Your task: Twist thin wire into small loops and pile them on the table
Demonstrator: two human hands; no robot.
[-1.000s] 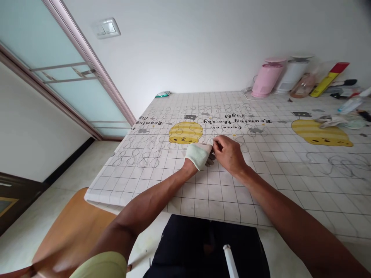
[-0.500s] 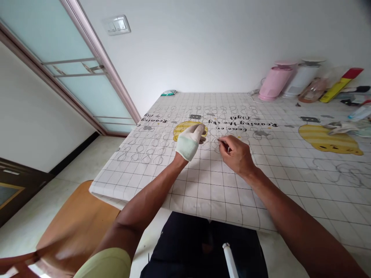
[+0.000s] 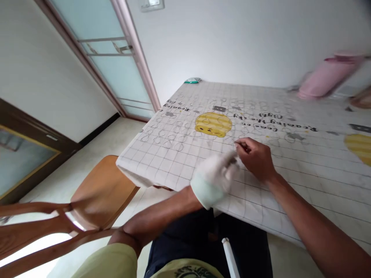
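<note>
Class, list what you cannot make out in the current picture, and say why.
All in the head view:
- Anything in the right hand: too small, covered by fingers.
- Finger detail of the gloved left hand: motion blur.
- Whole wall switch: cut by top edge.
- Pink cylinder's details: blurred.

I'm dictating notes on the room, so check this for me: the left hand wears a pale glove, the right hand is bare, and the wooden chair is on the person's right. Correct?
Not quite: the head view shows the chair on the person's left. The left hand is gloved and the right hand bare, as you said.
</note>
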